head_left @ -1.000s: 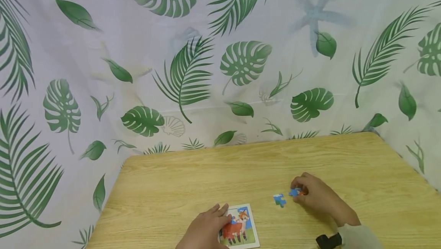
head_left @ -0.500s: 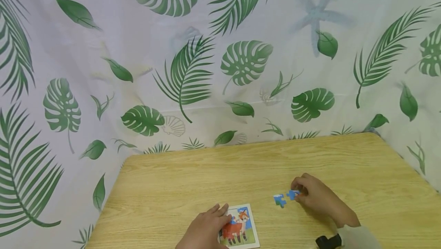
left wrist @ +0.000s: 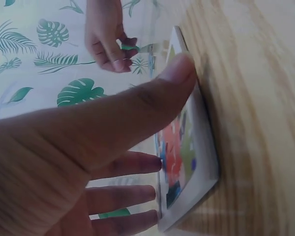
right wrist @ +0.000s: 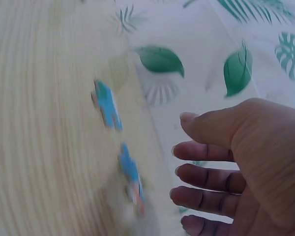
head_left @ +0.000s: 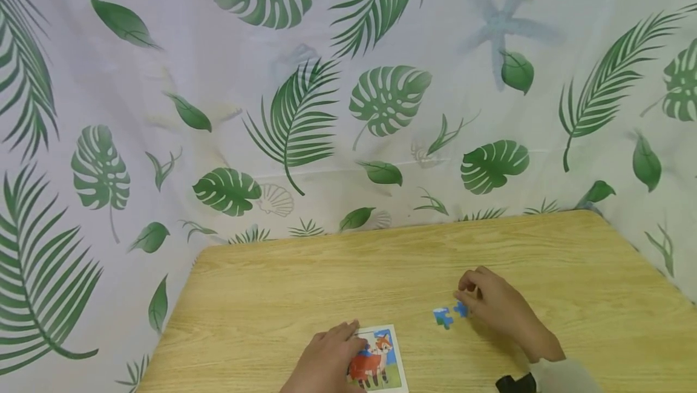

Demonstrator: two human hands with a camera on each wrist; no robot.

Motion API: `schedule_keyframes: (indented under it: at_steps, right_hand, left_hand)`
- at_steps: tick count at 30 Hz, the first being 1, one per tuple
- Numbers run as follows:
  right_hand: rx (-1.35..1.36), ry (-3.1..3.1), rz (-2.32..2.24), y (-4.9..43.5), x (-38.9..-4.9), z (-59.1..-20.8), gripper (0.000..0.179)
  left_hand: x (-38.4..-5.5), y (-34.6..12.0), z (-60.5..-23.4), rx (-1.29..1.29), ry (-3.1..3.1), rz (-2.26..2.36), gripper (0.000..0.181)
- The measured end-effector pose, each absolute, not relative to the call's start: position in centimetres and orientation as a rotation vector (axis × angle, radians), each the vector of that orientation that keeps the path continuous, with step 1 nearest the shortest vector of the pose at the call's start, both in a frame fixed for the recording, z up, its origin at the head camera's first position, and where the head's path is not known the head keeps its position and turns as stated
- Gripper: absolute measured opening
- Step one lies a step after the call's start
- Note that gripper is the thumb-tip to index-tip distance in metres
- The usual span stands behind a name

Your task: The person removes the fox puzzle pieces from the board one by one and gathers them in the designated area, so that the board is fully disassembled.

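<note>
My left hand (head_left: 327, 360) rests at the left side of a framed jigsaw puzzle (head_left: 401, 366) that pictures a red fox-like animal. In the left wrist view its thumb lies over the white frame (left wrist: 209, 157), while the other fingers reach the opposite edge, fairly straight. Two loose blue jigsaw pieces lie on the table to the right of the puzzle. One piece (right wrist: 108, 105) has some green; the other piece (right wrist: 130, 169) has an orange part. Just above the second piece is my right hand (head_left: 498, 308), its fingers loosely bent and holding nothing.
A wood-grain table (head_left: 305, 284) carries everything. Behind it hangs a white cloth (head_left: 327, 211) printed with green leaves, reaching down to the table's back edge. A black strap (head_left: 516, 384) is on the right wrist.
The right hand slid a blue jigsaw piece left, towards the other loose piece, then let go and rose slightly off it. The left hand stayed on the puzzle.
</note>
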State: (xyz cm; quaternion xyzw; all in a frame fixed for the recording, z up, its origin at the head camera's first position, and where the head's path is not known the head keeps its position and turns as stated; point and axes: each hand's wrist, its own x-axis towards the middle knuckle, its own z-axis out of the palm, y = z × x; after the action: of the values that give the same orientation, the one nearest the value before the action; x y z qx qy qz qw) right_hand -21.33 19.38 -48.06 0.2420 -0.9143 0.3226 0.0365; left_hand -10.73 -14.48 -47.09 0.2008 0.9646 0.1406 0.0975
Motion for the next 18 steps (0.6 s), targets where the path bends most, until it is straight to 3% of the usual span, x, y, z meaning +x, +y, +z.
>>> schedule_keyframes:
  at_steps: [18]
  right_hand:
    - [1.390,-2.757,1.315,9.2,-19.5,-47.7,0.011]
  left_hand:
    - [-11.0,-14.5,-47.1,0.606,2.859,0.334,0.087]
